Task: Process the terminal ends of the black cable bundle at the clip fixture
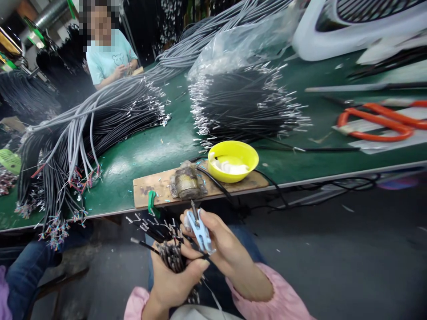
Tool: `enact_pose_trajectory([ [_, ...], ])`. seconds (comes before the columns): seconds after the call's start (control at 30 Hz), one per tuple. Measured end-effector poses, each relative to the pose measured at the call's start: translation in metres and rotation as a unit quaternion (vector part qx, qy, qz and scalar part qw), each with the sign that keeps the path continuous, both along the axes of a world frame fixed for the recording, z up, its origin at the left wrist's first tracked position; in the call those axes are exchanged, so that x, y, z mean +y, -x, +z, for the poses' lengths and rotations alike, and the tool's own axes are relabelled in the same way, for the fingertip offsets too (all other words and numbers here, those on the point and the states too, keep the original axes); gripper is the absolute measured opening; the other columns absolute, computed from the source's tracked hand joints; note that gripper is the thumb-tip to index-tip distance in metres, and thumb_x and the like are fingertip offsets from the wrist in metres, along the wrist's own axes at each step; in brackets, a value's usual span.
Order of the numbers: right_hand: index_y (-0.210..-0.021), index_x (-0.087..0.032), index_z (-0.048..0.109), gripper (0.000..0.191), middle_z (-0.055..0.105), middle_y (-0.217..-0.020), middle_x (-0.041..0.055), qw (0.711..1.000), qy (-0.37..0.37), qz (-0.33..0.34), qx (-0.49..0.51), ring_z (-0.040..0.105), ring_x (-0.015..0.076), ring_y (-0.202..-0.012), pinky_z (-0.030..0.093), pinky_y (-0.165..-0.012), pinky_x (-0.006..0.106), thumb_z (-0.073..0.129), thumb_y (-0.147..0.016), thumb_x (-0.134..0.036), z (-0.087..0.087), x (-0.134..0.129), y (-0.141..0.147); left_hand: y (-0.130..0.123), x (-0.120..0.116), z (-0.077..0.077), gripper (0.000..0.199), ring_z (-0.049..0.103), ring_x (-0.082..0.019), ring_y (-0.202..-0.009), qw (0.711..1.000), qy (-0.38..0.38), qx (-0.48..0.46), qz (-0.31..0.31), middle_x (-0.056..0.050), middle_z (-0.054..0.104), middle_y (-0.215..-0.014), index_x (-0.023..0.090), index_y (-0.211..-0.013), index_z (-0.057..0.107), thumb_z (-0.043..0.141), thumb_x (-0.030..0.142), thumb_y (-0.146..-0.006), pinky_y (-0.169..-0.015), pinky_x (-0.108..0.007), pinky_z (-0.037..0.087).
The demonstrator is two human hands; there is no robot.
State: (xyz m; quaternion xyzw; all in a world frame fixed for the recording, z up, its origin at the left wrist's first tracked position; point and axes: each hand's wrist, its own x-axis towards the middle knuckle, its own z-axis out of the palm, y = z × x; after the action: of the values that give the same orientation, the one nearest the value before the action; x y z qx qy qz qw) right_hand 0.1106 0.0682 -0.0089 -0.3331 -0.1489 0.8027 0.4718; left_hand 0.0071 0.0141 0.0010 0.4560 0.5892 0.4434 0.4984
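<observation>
Over my lap, my left hand is closed around a bundle of short black cables; their bare silvery ends fan out toward the table. Close beside it, my right hand pinches a light blue clothes peg. A thin dark pointed metal piece sticks up at the peg's far end; how the two are joined is hard to see. Just beyond the hands, a wooden board lies at the table edge, bearing a rounded brownish block, a green clip and a yellow bowl with white material inside.
The green table carries a pile of black cables, grey cables draped at left, plastic film, orange-handled scissors and a white fan. A person in light blue works across the table.
</observation>
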Motion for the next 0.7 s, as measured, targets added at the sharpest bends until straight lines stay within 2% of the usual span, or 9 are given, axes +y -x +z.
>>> enact_pose_trajectory([
  [0.2,-0.057,-0.018,0.065,0.052,0.052,-0.042,-0.0018,1.000,-0.012,0.014,-0.016,0.041,0.0109,-0.038,0.035,-0.038,0.025,0.063,-0.059,-0.070,-0.005,-0.005,0.003,0.000,-0.002,0.002,0.031,0.056,-0.020,-0.052,1.000,0.003,0.007,0.025,-0.005,0.061,-0.052,0.020,-0.051,0.068,0.074,0.048,-0.062,-0.054,-0.033,0.050],
  [0.33,-0.056,-0.018,0.063,0.046,0.054,-0.046,-0.0012,0.998,0.009,0.011,-0.054,0.044,0.0120,-0.041,0.037,-0.043,0.026,0.068,-0.059,-0.064,-0.017,-0.018,0.000,0.000,-0.004,0.000,0.033,0.060,-0.022,-0.059,0.999,0.006,-0.014,0.032,-0.006,0.063,-0.056,0.020,-0.048,0.066,0.075,0.050,-0.059,-0.063,-0.036,0.053],
  [0.43,-0.053,-0.018,0.060,0.041,0.052,-0.049,-0.0015,0.996,-0.021,0.009,-0.091,0.044,0.0129,-0.047,0.037,-0.048,0.026,0.071,-0.059,-0.057,-0.026,-0.031,-0.004,0.003,-0.008,-0.004,0.032,0.061,-0.022,-0.062,0.999,0.019,-0.029,0.034,-0.006,0.065,-0.060,0.020,-0.051,0.067,0.077,0.050,-0.056,-0.065,-0.035,0.053],
  [0.5,-0.050,-0.019,0.056,0.041,0.047,-0.049,-0.0024,0.989,-0.065,0.017,-0.129,0.041,0.0123,-0.049,0.034,-0.049,0.026,0.070,-0.062,-0.055,-0.032,-0.037,-0.008,0.006,-0.012,-0.009,0.032,0.059,-0.018,-0.057,0.998,0.028,-0.032,0.039,-0.006,0.065,-0.062,0.018,-0.056,0.069,0.077,0.049,-0.056,-0.060,-0.032,0.052],
  [0.63,-0.053,-0.019,0.055,0.038,0.044,-0.050,-0.0034,0.964,-0.119,0.027,-0.237,0.039,0.0125,-0.049,0.032,-0.048,0.026,0.064,-0.070,-0.052,-0.042,-0.047,-0.021,0.007,-0.022,-0.026,0.040,0.047,-0.009,-0.039,0.993,0.079,-0.060,0.069,-0.001,0.056,-0.046,0.011,-0.072,0.074,0.074,0.049,-0.060,-0.041,-0.023,0.042],
  [0.7,-0.053,-0.021,0.054,0.036,0.044,-0.050,-0.0031,0.945,-0.138,0.009,-0.296,0.040,0.0136,-0.049,0.033,-0.048,0.027,0.061,-0.073,-0.050,-0.046,-0.050,-0.027,0.005,-0.029,-0.037,0.044,0.044,-0.007,-0.036,0.984,0.111,-0.103,0.091,0.000,0.058,-0.049,0.011,-0.081,0.074,0.078,0.047,-0.055,-0.038,-0.021,0.038],
])
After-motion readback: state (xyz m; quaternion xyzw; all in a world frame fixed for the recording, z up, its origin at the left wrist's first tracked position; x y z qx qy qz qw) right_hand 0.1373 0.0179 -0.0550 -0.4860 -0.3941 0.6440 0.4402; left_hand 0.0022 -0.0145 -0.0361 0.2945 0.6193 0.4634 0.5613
